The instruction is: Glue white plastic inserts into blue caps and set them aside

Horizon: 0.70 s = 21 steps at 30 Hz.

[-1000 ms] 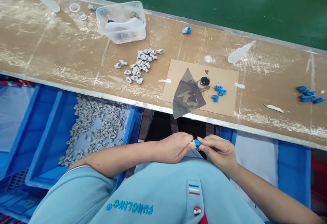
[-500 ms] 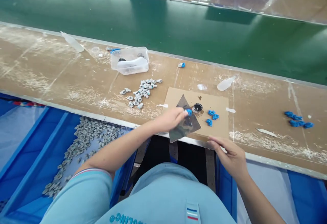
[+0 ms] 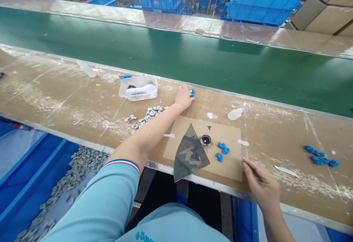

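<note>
Touching a blue plastic piece (image 3: 192,92) with left hand (image 3: 183,99), right hand (image 3: 260,187) open beside cardboard (image 3: 228,170)

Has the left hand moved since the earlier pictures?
Yes. The left hand has moved forward across the bench, from over the camouflage sheet to past the far edge of the cardboard, toward the green conveyor belt.

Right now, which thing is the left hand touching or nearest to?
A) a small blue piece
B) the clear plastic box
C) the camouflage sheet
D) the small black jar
A: the fingertips of the left hand are right at the small blue piece, beyond the cardboard sheet.
</note>
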Motion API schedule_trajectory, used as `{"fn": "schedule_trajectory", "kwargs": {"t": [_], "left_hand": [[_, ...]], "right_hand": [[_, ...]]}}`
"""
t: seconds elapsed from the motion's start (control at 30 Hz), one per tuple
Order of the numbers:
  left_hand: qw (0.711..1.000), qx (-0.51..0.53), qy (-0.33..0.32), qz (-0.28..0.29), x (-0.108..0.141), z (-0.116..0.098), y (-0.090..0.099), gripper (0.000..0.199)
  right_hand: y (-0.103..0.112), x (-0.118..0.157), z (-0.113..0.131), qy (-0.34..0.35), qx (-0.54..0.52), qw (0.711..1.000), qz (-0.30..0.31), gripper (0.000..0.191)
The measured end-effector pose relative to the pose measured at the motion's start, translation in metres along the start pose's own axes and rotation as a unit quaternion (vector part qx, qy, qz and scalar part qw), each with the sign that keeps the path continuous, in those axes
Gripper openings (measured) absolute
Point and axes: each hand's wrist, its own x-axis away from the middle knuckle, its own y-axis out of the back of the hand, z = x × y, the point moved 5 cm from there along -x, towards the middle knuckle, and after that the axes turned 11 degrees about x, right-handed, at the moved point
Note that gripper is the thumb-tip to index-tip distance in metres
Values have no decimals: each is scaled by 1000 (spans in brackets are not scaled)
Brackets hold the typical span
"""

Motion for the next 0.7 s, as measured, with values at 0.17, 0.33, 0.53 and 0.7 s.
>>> {"fn": "schedule_trajectory", "kwargs": {"t": [0.17, 0.33, 0.53, 0.7], "left_hand": [[998, 60, -26, 19, -39, -7, -11, 33], [995, 97, -14, -31, -86, -30, -28, 33], [989, 139, -18, -47, -80, -45, -45, 37], [964, 245, -98, -7, -7, -34, -18, 29]], "right_hand": [[-6, 6, -7, 24, 28, 999, -36, 28], [-11, 6, -10, 62, 19, 998, -16, 21], [-4, 1, -3, 13, -36, 999, -7, 16], [-8, -10, 10, 5, -51, 999, 16, 18]]}}
